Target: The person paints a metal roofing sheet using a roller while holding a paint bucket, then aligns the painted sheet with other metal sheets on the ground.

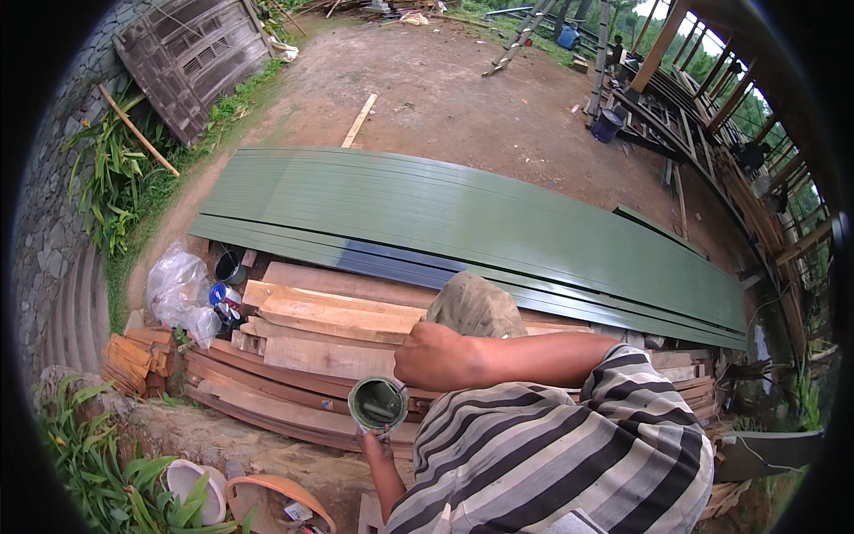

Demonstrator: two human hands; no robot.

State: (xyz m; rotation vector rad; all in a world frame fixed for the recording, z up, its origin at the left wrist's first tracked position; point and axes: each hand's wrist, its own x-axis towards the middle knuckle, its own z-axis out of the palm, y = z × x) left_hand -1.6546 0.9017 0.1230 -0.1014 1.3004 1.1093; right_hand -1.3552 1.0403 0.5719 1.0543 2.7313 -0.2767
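Gripping can (pixel 370 389), left hand (pixel 376 448); right hand (pixel 434 358) curled.

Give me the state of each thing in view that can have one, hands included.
Left hand: gripping the paint can
Right hand: curled; contents hidden
Paint can: open, green inside
Long boards: lying flat, mostly green
Planks: stacked
Plastic bag: crumpled
Black bucket: open
Wooden panel: leaning

Over my remote feed, I see the wearer's loose shirt (pixel 551 454), broadly striped black and pale grey, its right sleeve (pixel 636 378) ending above a bare forearm (pixel 543 359); farther off, a smudged khaki trouser knee (pixel 476 307).
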